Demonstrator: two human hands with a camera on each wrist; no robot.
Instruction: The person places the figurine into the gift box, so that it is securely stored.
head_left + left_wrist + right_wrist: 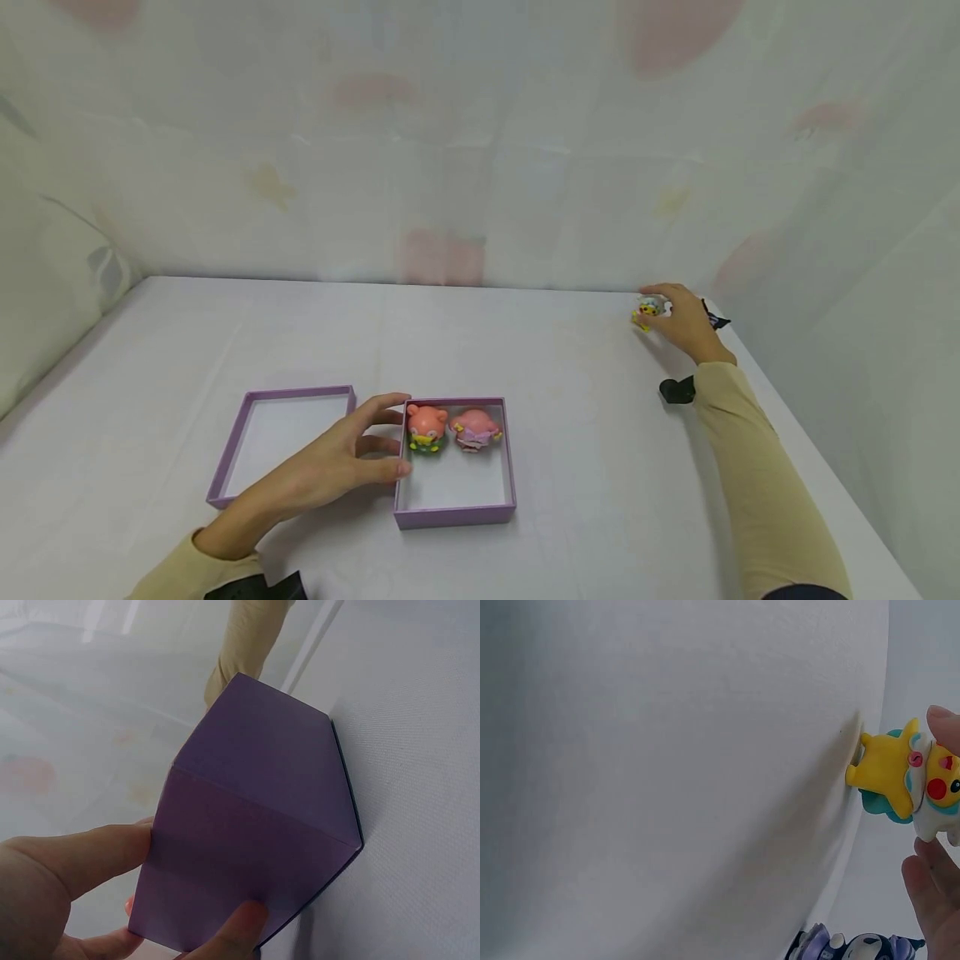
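A purple box [455, 508] sits open on the white table, with a pink and green toy figure [426, 428] and a pink toy figure [476, 427] inside it. My left hand [352, 454] grips the box's left wall [247, 847] between thumb and fingers. Far to the right, near the table's back corner, my right hand [678, 317] pinches a small yellow and white toy figure [647, 311] [911, 778], which touches the table top.
The purple lid [281, 442] lies open side up just left of the box. A dark toy figure [714, 317] [859, 947] lies behind my right hand. A patterned curtain closes off the back and right sides. A black strap [677, 389] shows at my right wrist.
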